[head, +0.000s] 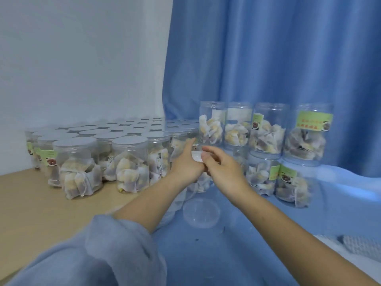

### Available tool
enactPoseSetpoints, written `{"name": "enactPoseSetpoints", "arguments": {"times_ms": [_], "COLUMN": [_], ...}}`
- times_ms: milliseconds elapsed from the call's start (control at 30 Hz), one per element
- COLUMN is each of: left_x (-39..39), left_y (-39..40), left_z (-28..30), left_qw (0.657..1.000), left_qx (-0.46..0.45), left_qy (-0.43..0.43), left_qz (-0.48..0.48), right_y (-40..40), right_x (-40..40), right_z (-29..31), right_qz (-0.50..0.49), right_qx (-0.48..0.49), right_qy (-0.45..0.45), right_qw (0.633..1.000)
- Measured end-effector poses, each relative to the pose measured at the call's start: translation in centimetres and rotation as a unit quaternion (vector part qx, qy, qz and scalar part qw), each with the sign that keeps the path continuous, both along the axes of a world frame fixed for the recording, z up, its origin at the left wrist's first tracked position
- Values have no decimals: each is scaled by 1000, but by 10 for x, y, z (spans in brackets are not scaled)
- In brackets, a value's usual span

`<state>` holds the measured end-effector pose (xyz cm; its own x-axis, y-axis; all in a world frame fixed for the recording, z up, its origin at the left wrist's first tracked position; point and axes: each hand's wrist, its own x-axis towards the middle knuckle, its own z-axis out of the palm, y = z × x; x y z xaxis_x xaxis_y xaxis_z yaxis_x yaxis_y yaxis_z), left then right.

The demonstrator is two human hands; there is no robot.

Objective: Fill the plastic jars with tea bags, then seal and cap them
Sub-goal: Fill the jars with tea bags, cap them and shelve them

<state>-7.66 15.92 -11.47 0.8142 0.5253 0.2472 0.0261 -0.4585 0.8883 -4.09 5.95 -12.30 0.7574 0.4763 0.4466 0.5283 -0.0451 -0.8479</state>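
Head view, the only one. Both hands work at the mouth of a clear round plastic jar of tea bags [199, 182] standing on the blue cloth [237, 254], mostly hidden behind the wrists. Left hand [185, 164] reaches forward with fingers stretched toward the jar top; motion blur, cannot tell if it grips the rim or only touches it. Right hand [221, 166] has fingers curled, thumb and forefinger pinching a small white seal or paper slip [196, 156] just over the jar mouth. A clear round plastic lid [201, 212] lies flat on the cloth just in front of the jar, not yet on.

Left, on the tan wooden table [31, 203], a dense block of capped clear jars with tea bags [129, 162]. Right, against the blue curtain [268, 48], a two-high stack of filled jars with green labels [268, 141], very near the working hands.

Risks, as judgement:
- Seal likely goes on crooked or slips in, since the jar sits on soft wrinkled cloth and may rock under pressure.
- The right elbow or wrist could nudge the stack; upper jars rest on lower ones over cloth, so a knock may topple them.
- The left hand is close to the nearest capped jar; a sweep could shove it.
- The lid is transparent on blue, easy to miss or press with a forearm.
- Tea bags heaped high may block the seal.
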Motion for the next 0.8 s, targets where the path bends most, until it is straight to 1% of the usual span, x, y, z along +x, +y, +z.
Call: {"name": "enactPoseSetpoints", "arguments": {"times_ms": [67,167,300,367,467,500,600,667,700,733,800], "left_x": [25,56,85,94,99,100,95,89,85,80,68], "left_y": [-3,1,15,20,23,22,15,10,8,6,1], "left_z": [0,-3,-17,-26,-34,-35,-34,-31,-30,-28,-24], "left_qw": [999,992,980,975,964,952,890,859,848,845,860], "left_qx": [6,58,97,129,187,224,357,417,442,458,456], "left_qy": [33,78,133,127,93,98,151,169,166,157,121], "left_qz": [32,80,110,130,167,184,239,245,239,226,192], "right_y": [-18,-35,-41,-41,-38,-38,-36,-35,-35,-36,-39], "right_x": [20,46,71,80,87,89,87,83,81,78,71], "right_z": [-8,-27,-49,-56,-59,-58,-54,-48,-45,-41,-34], "right_qz": [-14,-23,-31,-33,-37,-41,-47,-49,-50,-51,-60], "right_qx": [11,18,3,-6,-15,-17,-24,-34,-42,-50,-73], "right_qy": [18,58,85,95,95,91,79,64,52,38,5], "right_qw": [1000,998,996,995,995,995,995,996,997,997,995]}}
